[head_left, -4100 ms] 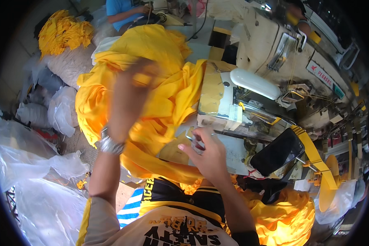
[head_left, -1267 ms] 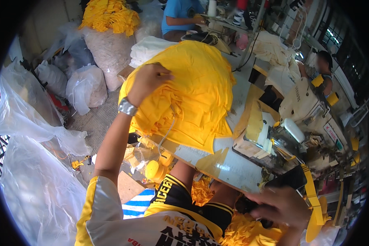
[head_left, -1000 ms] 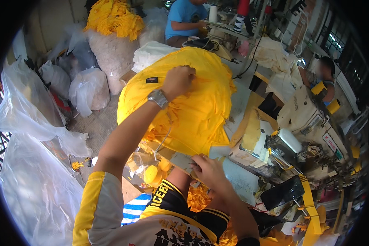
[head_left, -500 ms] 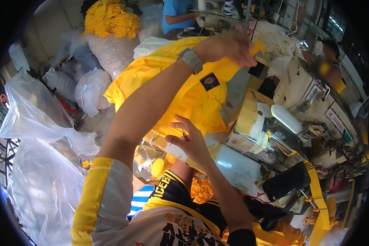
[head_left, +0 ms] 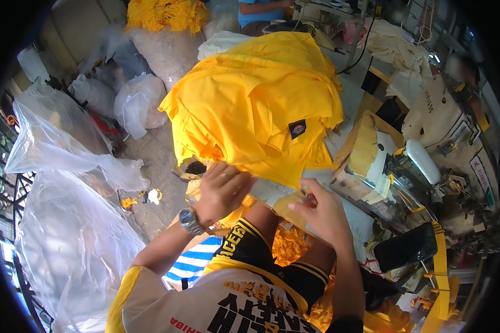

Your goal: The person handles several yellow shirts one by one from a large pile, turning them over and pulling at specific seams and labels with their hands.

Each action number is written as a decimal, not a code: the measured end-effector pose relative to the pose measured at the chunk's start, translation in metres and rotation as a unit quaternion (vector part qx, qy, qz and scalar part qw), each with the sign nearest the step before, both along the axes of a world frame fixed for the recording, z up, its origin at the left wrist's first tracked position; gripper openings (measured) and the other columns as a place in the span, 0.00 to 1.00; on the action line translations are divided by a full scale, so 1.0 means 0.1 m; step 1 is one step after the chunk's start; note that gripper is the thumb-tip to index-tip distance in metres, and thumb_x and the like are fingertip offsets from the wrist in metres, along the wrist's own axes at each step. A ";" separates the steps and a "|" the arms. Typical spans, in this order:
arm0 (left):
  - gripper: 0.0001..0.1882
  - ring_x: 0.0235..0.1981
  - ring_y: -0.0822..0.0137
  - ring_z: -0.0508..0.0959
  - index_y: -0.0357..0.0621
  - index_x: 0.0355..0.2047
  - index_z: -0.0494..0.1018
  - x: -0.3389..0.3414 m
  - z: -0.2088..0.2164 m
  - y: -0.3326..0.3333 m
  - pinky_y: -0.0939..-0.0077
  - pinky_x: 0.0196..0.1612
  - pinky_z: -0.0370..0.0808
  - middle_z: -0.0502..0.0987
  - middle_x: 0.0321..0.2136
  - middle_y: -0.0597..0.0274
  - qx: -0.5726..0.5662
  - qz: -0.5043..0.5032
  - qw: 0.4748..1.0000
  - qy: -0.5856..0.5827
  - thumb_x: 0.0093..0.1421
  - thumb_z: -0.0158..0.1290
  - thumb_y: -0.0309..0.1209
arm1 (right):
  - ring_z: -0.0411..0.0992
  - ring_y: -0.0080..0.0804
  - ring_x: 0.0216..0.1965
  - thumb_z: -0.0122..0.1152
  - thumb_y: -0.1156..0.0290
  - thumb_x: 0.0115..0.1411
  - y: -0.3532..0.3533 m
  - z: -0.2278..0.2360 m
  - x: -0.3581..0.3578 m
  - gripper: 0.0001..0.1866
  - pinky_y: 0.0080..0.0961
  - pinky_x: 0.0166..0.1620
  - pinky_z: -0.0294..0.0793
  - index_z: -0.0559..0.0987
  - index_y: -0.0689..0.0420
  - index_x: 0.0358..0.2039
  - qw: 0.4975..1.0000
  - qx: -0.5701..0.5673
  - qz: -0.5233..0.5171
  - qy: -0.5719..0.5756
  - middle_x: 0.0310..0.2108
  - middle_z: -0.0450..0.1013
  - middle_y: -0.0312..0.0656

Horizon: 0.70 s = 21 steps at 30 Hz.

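A heap of yellow fabric [head_left: 250, 94], with a small dark square patch [head_left: 297, 129] on it, lies spread in front of me. At its near left edge is my left hand [head_left: 221, 188], back upward, with a watch on the wrist. Its fingertips are turned under, so I cannot tell whether they hold any cloth. My right hand [head_left: 322, 211] is beside the fabric's near right corner, its fingers curled toward the thumb. Something small and dark shows between them, too small to name.
Sewing machines [head_left: 447, 127] stand on the right, with a black phone [head_left: 406, 247] on a holder nearer me. Clear plastic sheeting [head_left: 75, 244] hangs at left. Behind are stuffed sacks [head_left: 166, 53], one topped with yellow cloth [head_left: 166, 15]. Someone in a blue top [head_left: 255, 15] sits beyond.
My left hand has come back from the far right of the fabric to its near left edge. The fabric now lies flatter and spread wider. My right hand has shifted right.
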<state>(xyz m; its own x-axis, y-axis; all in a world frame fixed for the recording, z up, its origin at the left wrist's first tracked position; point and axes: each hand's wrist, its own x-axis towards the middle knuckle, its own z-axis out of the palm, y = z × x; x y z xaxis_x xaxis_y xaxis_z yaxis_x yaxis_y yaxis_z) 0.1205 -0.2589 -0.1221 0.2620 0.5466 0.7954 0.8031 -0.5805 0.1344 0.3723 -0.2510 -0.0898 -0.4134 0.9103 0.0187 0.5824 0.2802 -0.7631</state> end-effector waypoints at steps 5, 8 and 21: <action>0.05 0.42 0.66 0.72 0.46 0.27 0.77 0.27 -0.04 0.62 0.66 0.42 0.65 0.74 0.34 0.66 -0.040 0.026 0.980 0.191 0.49 0.59 0.30 | 0.74 0.43 0.33 0.62 0.63 0.61 0.01 0.02 -0.16 0.21 0.32 0.37 0.74 0.73 0.64 0.48 0.996 0.037 0.004 0.085 0.33 0.74 0.52; 0.07 0.37 0.65 0.73 0.46 0.31 0.77 0.25 0.18 0.79 0.68 0.43 0.66 0.75 0.31 0.65 -0.130 -0.064 0.969 0.201 0.50 0.59 0.27 | 0.74 0.33 0.32 0.60 0.65 0.63 0.02 -0.27 -0.10 0.19 0.26 0.37 0.74 0.73 0.67 0.48 0.982 -0.001 -0.021 0.185 0.33 0.75 0.48; 0.07 0.43 0.65 0.70 0.44 0.24 0.80 0.48 1.15 1.19 0.65 0.49 0.62 0.78 0.32 0.69 -0.332 -0.279 0.870 0.234 0.48 0.57 0.33 | 0.58 0.09 0.16 0.62 0.65 0.62 0.46 -0.27 -0.71 0.12 0.12 0.18 0.53 0.73 0.60 0.38 0.858 -0.150 -0.107 0.480 0.23 0.68 0.30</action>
<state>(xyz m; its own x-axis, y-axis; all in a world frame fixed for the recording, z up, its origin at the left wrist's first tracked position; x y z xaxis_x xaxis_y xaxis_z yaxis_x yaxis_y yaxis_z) 0.1686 -0.1400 -0.0074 0.8446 0.5281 0.0880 0.4774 -0.8174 0.3224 0.3012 -0.2052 -0.1167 -0.1610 0.9869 0.0076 -0.3408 -0.0484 -0.9389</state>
